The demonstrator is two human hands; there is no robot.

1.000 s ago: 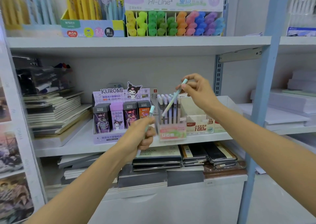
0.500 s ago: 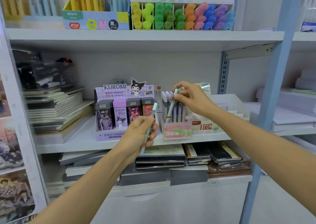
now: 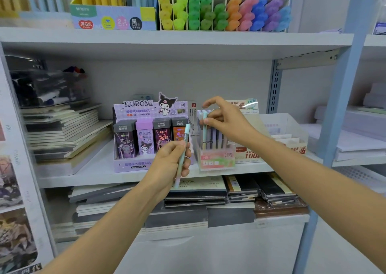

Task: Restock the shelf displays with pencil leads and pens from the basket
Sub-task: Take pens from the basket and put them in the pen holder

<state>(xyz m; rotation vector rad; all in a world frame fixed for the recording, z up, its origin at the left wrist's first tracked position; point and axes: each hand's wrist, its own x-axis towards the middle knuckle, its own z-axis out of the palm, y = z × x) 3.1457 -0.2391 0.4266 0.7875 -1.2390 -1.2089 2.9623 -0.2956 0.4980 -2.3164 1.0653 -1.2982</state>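
Note:
A clear pen display box (image 3: 217, 158) with a pink label stands on the middle shelf and holds several pastel pens upright. My right hand (image 3: 224, 120) is over its top and pinches a mint-green pen (image 3: 204, 127) that stands almost fully inside the box. My left hand (image 3: 172, 165) is in front of the shelf edge and grips a second mint-green pen (image 3: 183, 148), tilted slightly, cap up. To the left stands the purple Kuromi display (image 3: 133, 165) with pencil lead cases. The basket is out of view.
Stacked notebooks (image 3: 66, 131) fill the left of the middle shelf; a clear bin (image 3: 292, 131) with lead boxes sits to the right. Highlighters (image 3: 221, 12) line the shelf above. More notebooks (image 3: 240, 190) lie below. A blue upright post (image 3: 334, 115) stands at the right.
My right hand has lowered its pen from a raised slant into the display box, where it now stands upright. My left hand has risen a little with its pen.

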